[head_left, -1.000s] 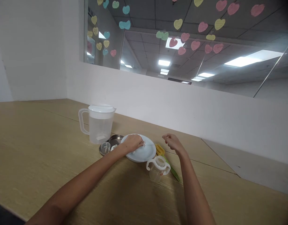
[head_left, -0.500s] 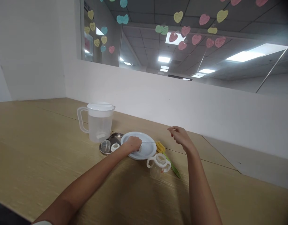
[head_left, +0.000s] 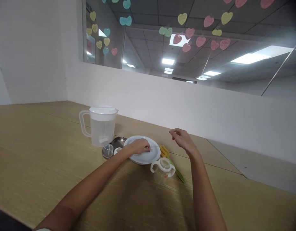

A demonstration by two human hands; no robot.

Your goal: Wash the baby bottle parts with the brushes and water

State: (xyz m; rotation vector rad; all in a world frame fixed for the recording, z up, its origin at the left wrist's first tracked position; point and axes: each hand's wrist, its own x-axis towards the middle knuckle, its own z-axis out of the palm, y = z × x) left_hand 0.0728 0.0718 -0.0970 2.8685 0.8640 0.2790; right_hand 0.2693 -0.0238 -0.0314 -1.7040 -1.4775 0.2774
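My left hand [head_left: 139, 146] rests over a white round plate [head_left: 145, 159], its fingertips pinched together above the plate's middle. A hair-thin thread [head_left: 155, 146] seems to run from those fingertips toward the right. My right hand [head_left: 182, 138] hangs in the air beyond the plate, with finger and thumb close together; nothing held shows clearly there. Below it lie a clear two-handled sippy cup [head_left: 162, 170] and a green-handled bottle brush [head_left: 176, 168] with yellow bristles.
A clear plastic jug [head_left: 101, 129] with a white lid stands left of the plate. A steel dish [head_left: 117, 141] holds a small clear cup [head_left: 108, 150] and a white ring [head_left: 117, 150]. All stand on a wooden table before a white wall.
My left hand has shifted slightly right over the plate. My right hand has risen since the oldest frame, and the camera view has tilted a little.
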